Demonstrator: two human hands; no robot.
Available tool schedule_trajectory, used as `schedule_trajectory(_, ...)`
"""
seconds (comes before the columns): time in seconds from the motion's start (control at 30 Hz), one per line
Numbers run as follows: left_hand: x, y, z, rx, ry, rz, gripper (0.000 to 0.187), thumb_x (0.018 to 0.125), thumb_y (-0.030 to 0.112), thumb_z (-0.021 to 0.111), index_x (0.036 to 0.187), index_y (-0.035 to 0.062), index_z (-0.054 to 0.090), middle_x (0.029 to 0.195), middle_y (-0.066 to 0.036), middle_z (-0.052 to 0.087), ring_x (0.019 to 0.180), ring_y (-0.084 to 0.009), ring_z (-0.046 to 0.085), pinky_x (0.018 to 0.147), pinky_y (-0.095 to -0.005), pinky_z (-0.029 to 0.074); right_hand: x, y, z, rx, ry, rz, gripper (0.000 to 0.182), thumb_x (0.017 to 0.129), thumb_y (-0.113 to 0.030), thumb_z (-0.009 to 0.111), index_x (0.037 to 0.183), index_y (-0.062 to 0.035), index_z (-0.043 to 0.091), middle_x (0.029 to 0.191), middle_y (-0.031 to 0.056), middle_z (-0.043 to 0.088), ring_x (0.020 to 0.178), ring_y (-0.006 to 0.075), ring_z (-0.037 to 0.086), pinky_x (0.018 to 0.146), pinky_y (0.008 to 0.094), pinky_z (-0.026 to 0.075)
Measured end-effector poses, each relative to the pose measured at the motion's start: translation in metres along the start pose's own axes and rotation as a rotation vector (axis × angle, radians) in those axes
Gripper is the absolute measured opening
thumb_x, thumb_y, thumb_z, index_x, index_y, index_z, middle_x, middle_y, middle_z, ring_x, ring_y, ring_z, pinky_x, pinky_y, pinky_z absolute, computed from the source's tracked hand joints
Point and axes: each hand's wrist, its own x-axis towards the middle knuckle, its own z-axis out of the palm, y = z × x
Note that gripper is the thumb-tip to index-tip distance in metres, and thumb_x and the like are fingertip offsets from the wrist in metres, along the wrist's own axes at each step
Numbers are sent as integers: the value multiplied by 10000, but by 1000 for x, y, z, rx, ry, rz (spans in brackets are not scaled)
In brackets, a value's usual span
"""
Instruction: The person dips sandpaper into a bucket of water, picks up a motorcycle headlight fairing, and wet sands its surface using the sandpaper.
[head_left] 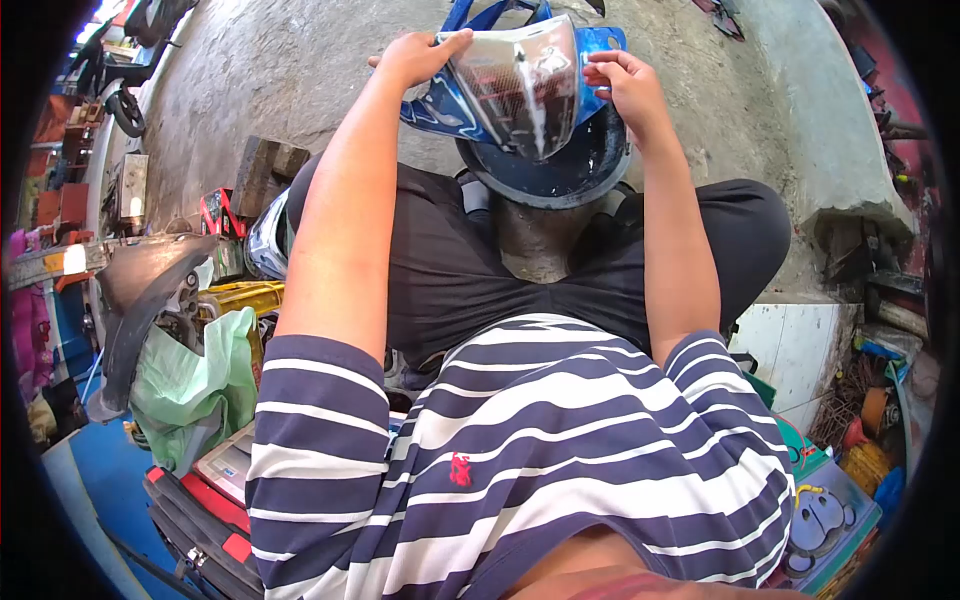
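Note:
A blue motorcycle headlight fairing (440, 112) with a clear, shiny lens (515, 85) is tilted above a black basin (545, 190). My left hand (412, 58) grips its upper left edge, with the thumb lying along the top of the lens. At the right side of the fairing is my right hand (632, 92), its fingers curled and pinched together close to the blue edge. Whether a small thing sits between those fingertips is not clear. The basin stands between my bent legs, and the fairing covers part of its opening.
Grey concrete floor (340, 60) stretches ahead. On the left lie a curved dark panel (150, 300), a light green plastic bag (195, 385) and a black and red case (200, 530). A white tiled block (795, 345) and assorted parts are on the right.

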Motion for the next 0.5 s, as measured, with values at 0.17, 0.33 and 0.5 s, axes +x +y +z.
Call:
schedule_trajectory(0.17,-3,-6,26,7,43,-8,1052,839,978,392,1156,63,803,1252,-254,737,1309,-486,615,1127,-848,115,32,68,-30,-209,167,175,170,972,-174,627,1021,-50,732,840,54,736,702,139,669,619,296,511)
schedule_trajectory(0.33,3,-7,23,-41,97,-8,1051,822,988,404,1107,66,820,1227,-249,747,1302,-492,617,1129,-842,139,47,103,-59,-175,543,161,165,957,-178,608,962,-40,699,750,55,691,604,154,626,540,333,479)
schedule_trajectory(0.5,5,-22,22,-98,81,-58,1047,826,981,411,1114,61,817,1238,-251,742,1313,-478,614,1130,-837,152,82,152,-105,-330,733,229,220,922,-170,577,1049,-48,708,776,85,698,620,185,622,543,360,466)
